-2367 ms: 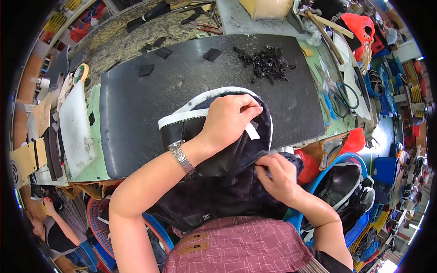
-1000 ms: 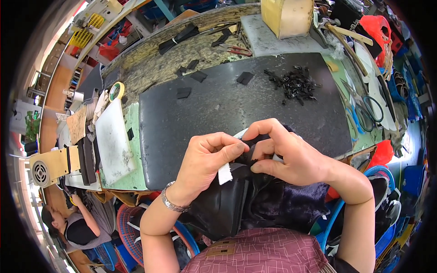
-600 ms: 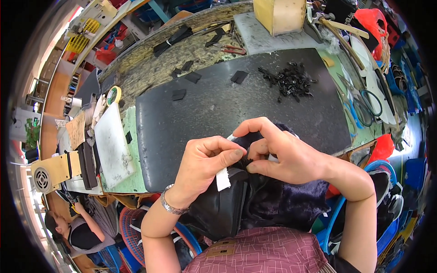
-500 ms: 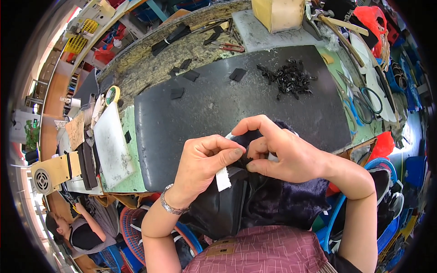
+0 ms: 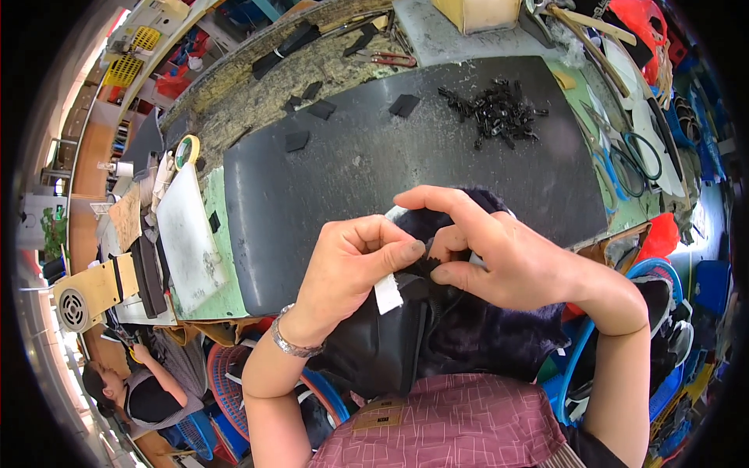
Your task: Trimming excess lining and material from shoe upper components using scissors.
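Observation:
In front of my body both hands work close together above a black leather piece (image 5: 378, 335) with dark fur (image 5: 507, 339) beside it. My left hand (image 5: 355, 261) is closed, thumb pressed against the index finger. A short white strip (image 5: 388, 295) with a ragged end sticks out below its fingers. Facing it, my right hand (image 5: 499, 257) has its thumb and a bent finger pinched around a small black piece (image 5: 434, 265), with the index finger arched above. What lies right between the fingertips is too small to make out.
A dark work mat (image 5: 343, 175) covers the bench, with a pile of small black clips (image 5: 499, 113) and black scraps (image 5: 403, 105) on it. Scissors (image 5: 632, 164) lie at right. A white board (image 5: 187, 234) and tape roll (image 5: 187, 151) are at left, where another person (image 5: 148, 390) sits.
The view has tilted slightly, so the bench sits higher in the picture. Both hands stay close together, with only a small shift of the fingers; the white strip still hangs below the left hand.

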The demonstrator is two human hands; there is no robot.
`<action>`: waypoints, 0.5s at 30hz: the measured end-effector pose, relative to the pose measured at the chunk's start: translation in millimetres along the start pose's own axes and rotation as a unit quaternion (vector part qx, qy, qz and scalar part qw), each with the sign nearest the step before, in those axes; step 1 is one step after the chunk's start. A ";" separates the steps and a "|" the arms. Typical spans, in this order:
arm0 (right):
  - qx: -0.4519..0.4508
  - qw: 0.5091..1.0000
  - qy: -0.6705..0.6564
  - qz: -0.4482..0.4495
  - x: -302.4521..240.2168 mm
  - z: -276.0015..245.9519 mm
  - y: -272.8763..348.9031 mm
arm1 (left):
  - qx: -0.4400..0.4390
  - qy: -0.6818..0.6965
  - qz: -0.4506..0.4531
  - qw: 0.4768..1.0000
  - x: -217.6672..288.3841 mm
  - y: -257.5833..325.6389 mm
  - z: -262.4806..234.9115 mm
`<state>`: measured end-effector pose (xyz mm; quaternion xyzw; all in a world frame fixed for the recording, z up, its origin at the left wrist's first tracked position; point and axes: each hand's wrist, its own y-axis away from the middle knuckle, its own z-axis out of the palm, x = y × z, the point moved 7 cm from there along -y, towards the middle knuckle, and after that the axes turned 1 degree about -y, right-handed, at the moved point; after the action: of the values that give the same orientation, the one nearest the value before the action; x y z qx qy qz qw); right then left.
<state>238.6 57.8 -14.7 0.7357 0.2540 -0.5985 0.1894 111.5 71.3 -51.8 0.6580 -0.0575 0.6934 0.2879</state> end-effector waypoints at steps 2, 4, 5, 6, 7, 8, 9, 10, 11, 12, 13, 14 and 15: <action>-0.023 1.000 0.021 -0.002 2.4 1.5 -0.3 | -0.004 -0.003 -0.007 1.000 1.2 -0.2 4.6; -0.039 0.999 0.013 0.007 1.5 -0.2 -1.4 | -0.010 -0.011 -0.017 1.000 0.9 -1.0 6.5; -0.057 0.998 -0.003 0.020 2.6 0.6 -2.2 | -0.010 -0.011 -0.018 1.000 0.8 -1.0 6.9; -0.074 0.997 -0.018 0.033 3.9 1.7 -2.1 | -0.011 -0.011 -0.018 1.000 0.6 -1.5 7.9; -0.072 0.997 -0.019 0.034 4.0 1.0 -2.5 | -0.014 -0.012 -0.019 1.000 0.2 -1.5 8.7; -0.073 0.996 -0.019 0.045 5.4 0.9 -3.0 | -0.010 -0.019 -0.018 1.000 0.0 -0.9 8.6; -0.074 0.996 -0.019 0.056 7.3 1.0 -2.6 | -0.005 -0.027 -0.016 0.999 -0.4 -0.3 8.4; -0.073 0.996 -0.020 0.056 9.4 1.6 -1.9 | -0.006 -0.028 -0.017 0.999 0.1 0.0 9.0; -0.053 0.995 -0.048 0.064 13.9 0.7 -1.7 | -0.003 -0.026 -0.020 0.999 1.2 0.3 9.2; -0.034 0.994 -0.076 0.071 17.0 -0.6 -1.6 | 0.001 -0.025 -0.023 0.999 1.3 0.9 8.8; -0.033 0.994 -0.076 0.071 16.6 -1.1 -1.3 | 0.000 -0.025 -0.023 0.999 1.0 1.4 8.6; -0.038 0.995 -0.065 0.071 15.3 -1.4 -0.9 | 0.000 -0.031 -0.031 0.999 -0.5 2.1 8.3; -0.042 0.995 -0.054 0.071 13.7 -1.2 -0.5 | 0.000 -0.037 -0.039 0.999 -2.0 3.2 8.0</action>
<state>241.4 61.0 -27.8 0.7096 0.2153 -0.6114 0.2762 117.0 64.3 -51.8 0.6850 -0.0424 0.6568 0.3124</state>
